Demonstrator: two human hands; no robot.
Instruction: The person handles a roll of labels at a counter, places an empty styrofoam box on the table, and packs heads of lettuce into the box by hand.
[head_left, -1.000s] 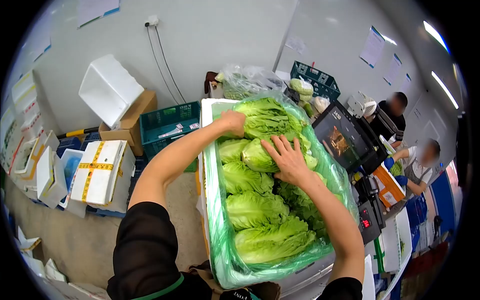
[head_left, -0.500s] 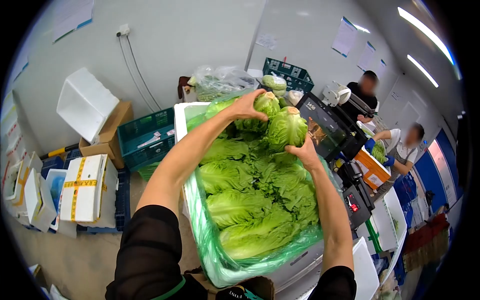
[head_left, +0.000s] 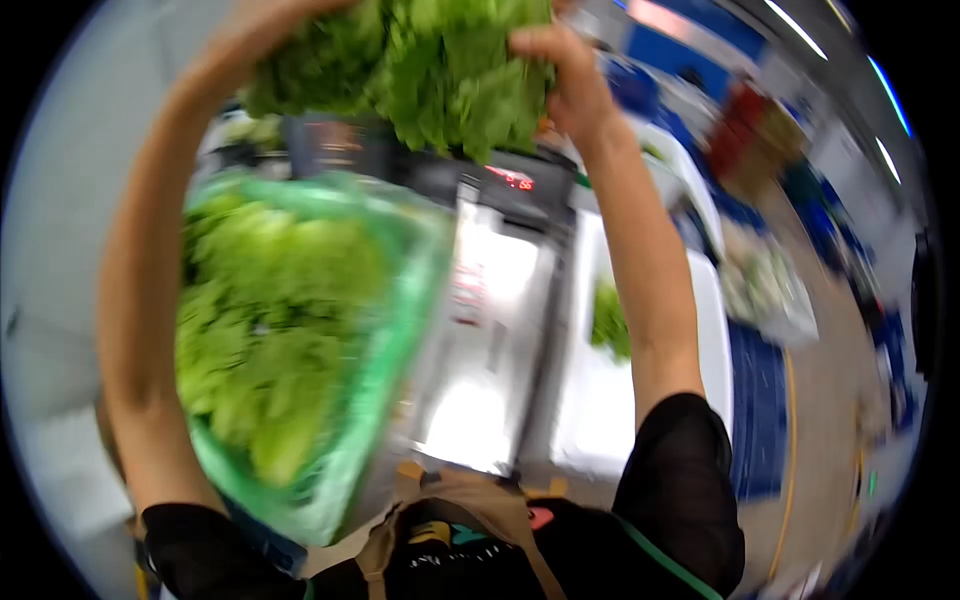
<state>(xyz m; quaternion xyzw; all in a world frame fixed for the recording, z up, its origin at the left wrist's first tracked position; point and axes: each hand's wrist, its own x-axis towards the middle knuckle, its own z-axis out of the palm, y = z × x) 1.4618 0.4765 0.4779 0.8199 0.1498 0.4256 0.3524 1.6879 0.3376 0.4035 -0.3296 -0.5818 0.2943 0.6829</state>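
Note:
Several heads of green lettuce (head_left: 430,70) are held up at the top of the view, leafy ends hanging toward me. My right hand (head_left: 572,75) grips their right side, its thumb lying across the leaves. At their left side is my left hand (head_left: 300,8), mostly cut off by the upper edge, closed against the bunch. Below and left, more lettuce (head_left: 280,290) fills a box lined with a green plastic bag (head_left: 385,390). Beneath the held heads is a scale with a shiny metal plate (head_left: 480,370) and a red lit display (head_left: 512,178).
A white foam box (head_left: 590,400) with some green leaves (head_left: 608,322) stands right of the scale. Farther right are a plastic bag of pale produce (head_left: 765,285), a blue pallet (head_left: 757,420) and brown cartons (head_left: 760,150). Motion blurs much of the view.
The lettuce heads have been lifted out of the lined box and carried right, above the scale. My view has swung right, so the box now lies at the left.

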